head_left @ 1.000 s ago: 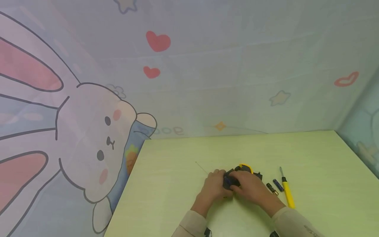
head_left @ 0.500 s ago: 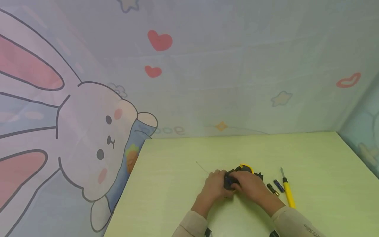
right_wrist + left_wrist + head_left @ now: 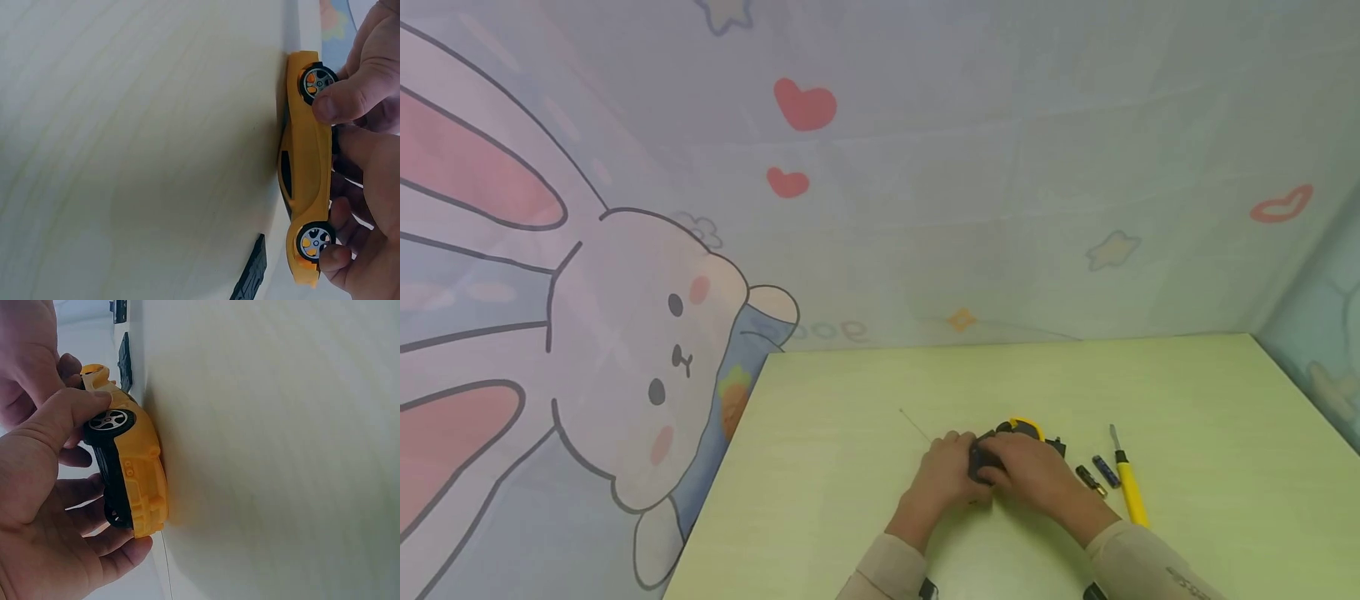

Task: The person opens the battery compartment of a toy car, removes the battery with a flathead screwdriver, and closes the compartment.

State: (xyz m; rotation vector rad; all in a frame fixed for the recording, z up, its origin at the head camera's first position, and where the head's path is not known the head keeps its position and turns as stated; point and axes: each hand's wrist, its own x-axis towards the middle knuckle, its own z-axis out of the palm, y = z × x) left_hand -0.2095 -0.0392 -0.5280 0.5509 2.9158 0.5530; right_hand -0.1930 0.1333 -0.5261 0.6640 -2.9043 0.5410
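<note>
A yellow toy car [image 3: 306, 162] lies roof down on the table, its black underside facing up. My left hand [image 3: 945, 471] grips one end, the thumb on a silver-spoked wheel [image 3: 109, 422] and the other fingers round the far side. At the other end, my right hand [image 3: 1036, 473] holds the car with curled fingers, one fingertip against a wheel [image 3: 315, 242]. Its other fingers bend over the underside and hide much of it. A thin antenna wire [image 3: 916, 425] sticks out to the left of the car in the head view.
Right of the hands lie two small batteries [image 3: 1091, 481] and a yellow-handled screwdriver [image 3: 1129, 483]. A flat black plastic piece [image 3: 251, 272] lies near the car. Behind the hands is a black and yellow object [image 3: 1024, 427], partly hidden. A printed cloth wall [image 3: 925, 250] stands along the table's back edge.
Both hands stay on the toy car in nearly the same place. The right fingers have shifted slightly over the underside, where a bluish patch showed earlier and now looks dark.
</note>
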